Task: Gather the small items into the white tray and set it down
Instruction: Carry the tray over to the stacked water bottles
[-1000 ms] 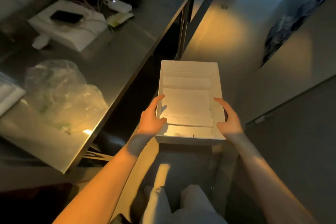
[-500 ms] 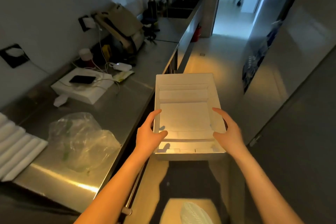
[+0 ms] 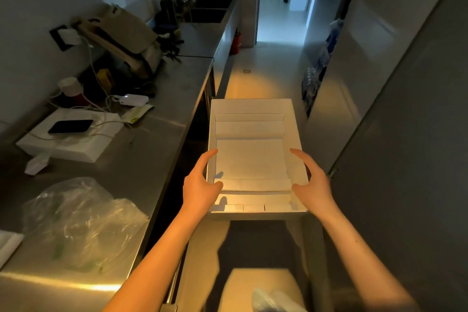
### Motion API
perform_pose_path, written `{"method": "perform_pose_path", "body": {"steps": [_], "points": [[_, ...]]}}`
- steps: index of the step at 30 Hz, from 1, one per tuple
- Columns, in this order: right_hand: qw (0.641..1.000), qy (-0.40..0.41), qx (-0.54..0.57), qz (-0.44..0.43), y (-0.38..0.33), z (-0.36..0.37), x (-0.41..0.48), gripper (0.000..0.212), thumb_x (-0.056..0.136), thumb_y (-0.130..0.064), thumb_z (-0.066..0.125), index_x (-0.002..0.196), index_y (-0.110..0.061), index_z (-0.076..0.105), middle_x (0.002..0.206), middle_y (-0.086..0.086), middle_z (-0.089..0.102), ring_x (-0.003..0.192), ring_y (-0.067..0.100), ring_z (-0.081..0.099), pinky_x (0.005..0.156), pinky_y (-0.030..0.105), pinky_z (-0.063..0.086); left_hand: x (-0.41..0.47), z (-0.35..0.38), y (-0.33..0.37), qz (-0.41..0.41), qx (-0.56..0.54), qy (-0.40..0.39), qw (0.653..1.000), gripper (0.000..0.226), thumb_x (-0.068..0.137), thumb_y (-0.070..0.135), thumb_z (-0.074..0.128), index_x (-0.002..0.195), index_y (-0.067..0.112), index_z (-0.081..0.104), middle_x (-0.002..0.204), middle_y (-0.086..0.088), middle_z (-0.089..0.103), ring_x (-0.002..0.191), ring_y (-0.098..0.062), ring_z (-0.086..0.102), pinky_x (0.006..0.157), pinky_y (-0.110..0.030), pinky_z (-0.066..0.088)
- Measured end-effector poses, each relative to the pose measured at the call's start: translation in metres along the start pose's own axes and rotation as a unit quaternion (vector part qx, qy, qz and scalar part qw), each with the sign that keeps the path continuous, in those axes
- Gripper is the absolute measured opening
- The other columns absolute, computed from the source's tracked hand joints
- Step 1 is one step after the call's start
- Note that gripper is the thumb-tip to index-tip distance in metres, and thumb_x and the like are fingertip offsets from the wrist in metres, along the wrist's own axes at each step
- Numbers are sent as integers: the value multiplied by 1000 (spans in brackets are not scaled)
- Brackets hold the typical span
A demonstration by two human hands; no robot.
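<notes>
Tray: white, open-topped, held level in the air over the aisle floor, just off the long edge of the steel counter and not touching it. Left hand clamps the tray's left wall near the near-left corner, thumb hooked over the rim to the inside, forefinger laid straight along the outside. Right hand grips the right wall opposite, thumb at the rim, forefinger stretched forward along the wall top; the remaining fingers are hidden beneath. Inside the tray lie flat white sheets, with a row of small white pieces against the near wall; what they are cannot be told. On the counter: a crumpled clear bag near its near end; further along, a white box by the wall side with a dark phone on top, cabled; a small white device beyond it; a tan bag against the wall. Sink at the counter's far end. Lighting dim, warm patch on the floor.
</notes>
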State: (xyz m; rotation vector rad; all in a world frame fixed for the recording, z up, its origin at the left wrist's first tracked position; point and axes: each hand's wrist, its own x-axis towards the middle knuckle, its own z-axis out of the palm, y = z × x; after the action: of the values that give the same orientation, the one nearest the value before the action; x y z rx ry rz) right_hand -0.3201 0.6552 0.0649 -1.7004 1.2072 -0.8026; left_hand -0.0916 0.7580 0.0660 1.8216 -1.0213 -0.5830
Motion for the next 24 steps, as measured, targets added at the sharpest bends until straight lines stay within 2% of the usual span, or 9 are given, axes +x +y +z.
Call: {"method": "perform_pose_path", "body": {"steps": [2,4,6,9,12,15,17,21,24], "points": [[1000,10,7,5,2,-4,4,86,72,23,48,137,-33,46,136,-17,45,129,1,37,86,-7,28,9,6,3,3,-10,-11,1000,75,79,-6,66,135,39,43,123,22,43,105,7,40,58,7,35],[1000,21,10,8,4,-8,12,86,73,22,50,137,-34,46,136,-18,45,128,0,37,89,-5,29,22,13,5,7,-15,-23,1000,74,80,-7,65,135,38,44,120,23,43,89,15,46,58,7,35],[999,32,12,7,7,-10,25,86,72,23,50,137,-33,47,137,-16,46,128,1,38,94,-2,32,38,19,8,9,-17,-36,999,73,80,-6,65,134,37,44,116,22,44,84,22,46,57,5,37],[999,47,14,6,12,-11,54,86,68,24,48,135,-30,49,137,-13,49,129,2,41,102,7,32,69,31,9,7,-12,-50,999,74,79,-3,66,132,42,44,118,18,48,88,9,52,59,-2,43],[998,55,16,8,22,-9,93,86,66,24,48,134,-28,52,134,-15,51,128,1,43,100,3,33,109,45,7,4,-7,-55,998,75,77,-2,67,129,47,44,123,13,52,84,9,56,61,-8,45],[998,47,28,11,34,-6,145,86,64,23,48,132,-29,53,137,-13,51,131,5,42,109,19,34,155,61,3,1,-8,-54,999,76,75,-2,68,129,47,45,128,8,55,96,-7,59,63,-10,47],[998,44,39,11,39,-4,182,84,64,24,47,132,-25,53,134,-13,51,131,5,42,111,25,34,188,71,3,0,-9,-49,999,76,74,-1,68,127,48,46,130,6,54,100,-11,58,65,-11,47],[997,35,69,7,36,-9,253,81,64,24,48,131,-20,54,125,-23,52,126,6,46,105,23,40,254,84,18,-13,-21,-45,999,74,75,-2,69,128,44,48,128,10,54,110,-11,56,67,-9,51],[997,22,69,-15,28,-14,305,78,65,25,48,131,-17,53,125,-24,50,123,1,45,98,9,40,299,91,31,-17,-29,-41,999,73,75,-3,70,129,40,48,123,16,52,112,-10,53,73,-10,51]]}}
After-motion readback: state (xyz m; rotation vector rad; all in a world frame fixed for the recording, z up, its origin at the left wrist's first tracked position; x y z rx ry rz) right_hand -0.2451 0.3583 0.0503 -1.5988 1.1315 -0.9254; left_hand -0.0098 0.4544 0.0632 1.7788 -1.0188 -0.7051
